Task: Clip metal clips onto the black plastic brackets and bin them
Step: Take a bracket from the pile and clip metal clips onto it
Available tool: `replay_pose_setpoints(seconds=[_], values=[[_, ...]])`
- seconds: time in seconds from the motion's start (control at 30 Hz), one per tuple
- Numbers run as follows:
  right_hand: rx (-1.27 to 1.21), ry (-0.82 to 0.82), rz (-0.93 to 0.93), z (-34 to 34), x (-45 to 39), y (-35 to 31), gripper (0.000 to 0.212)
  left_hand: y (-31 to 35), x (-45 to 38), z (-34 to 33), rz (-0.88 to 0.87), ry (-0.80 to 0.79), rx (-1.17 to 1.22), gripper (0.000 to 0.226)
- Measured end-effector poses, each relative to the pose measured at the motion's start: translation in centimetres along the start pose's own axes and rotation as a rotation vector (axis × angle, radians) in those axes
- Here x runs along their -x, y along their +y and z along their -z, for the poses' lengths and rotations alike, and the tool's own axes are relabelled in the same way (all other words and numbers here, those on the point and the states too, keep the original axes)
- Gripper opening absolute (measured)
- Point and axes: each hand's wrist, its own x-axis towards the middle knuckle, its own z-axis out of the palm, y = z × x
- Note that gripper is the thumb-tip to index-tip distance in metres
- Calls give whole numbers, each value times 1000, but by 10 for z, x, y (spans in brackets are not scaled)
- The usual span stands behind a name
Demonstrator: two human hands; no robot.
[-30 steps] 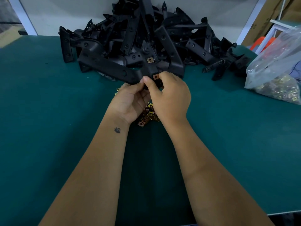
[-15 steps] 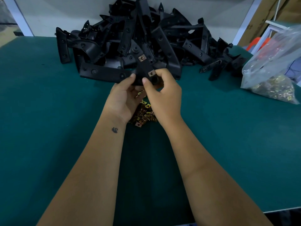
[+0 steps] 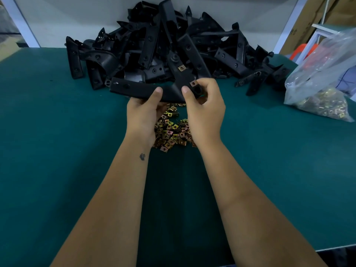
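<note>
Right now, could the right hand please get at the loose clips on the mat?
Probably yes: the clip pile lies open just beside the right hand, but its grip is on the held bracket, so it must let go first.

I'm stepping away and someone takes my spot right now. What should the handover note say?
Left hand grips the black bracket from below, thumb on top.
Right hand pinches its clip end at the second clip.
Done: two clips show on this bracket, the other being the upper clip.
Left: bin it (no bin in view), then work through the bracket pile using the loose clips.
</note>
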Motion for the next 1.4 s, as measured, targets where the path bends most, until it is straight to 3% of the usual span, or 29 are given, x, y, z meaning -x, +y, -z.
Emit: replay_pose_setpoints(seconds=[0.23,0.47,0.53,0.63,0.77,0.87,1.0,1.07,1.13,1.23,1.4], values=[[155,-93,128,1,-2,7,15,1,-1,4,33,26,-23,6],[169,-114,144,1,-4,8,21,2,-2,4,41,30,14,7],[58,-116,61,0,-2,5,22,3,-2,4,8,27,23,4],[-290,-137,-237,-2,-1,1,28,4,0,3,-25,8,70,3],[-737,-208,-567,-5,2,-10,10,4,5,-4,-79,-26,16,6],[-877,-129,-650,-1,8,-17,12,3,13,-14,-149,-15,-118,11],[-585,51,-480,21,12,-19,11,-10,42,-38,-71,41,-137,21],[-565,157,-422,42,12,-22,11,-18,65,-64,-78,18,-105,16],[-741,258,-488,71,14,-21,12,-26,90,-94,-77,-46,-87,2],[-984,328,-541,125,23,-15,4,-39,131,-134,-4,-192,-60,11],[-813,671,-380,229,42,4,20,-75,195,-184,178,-459,-172,26]])
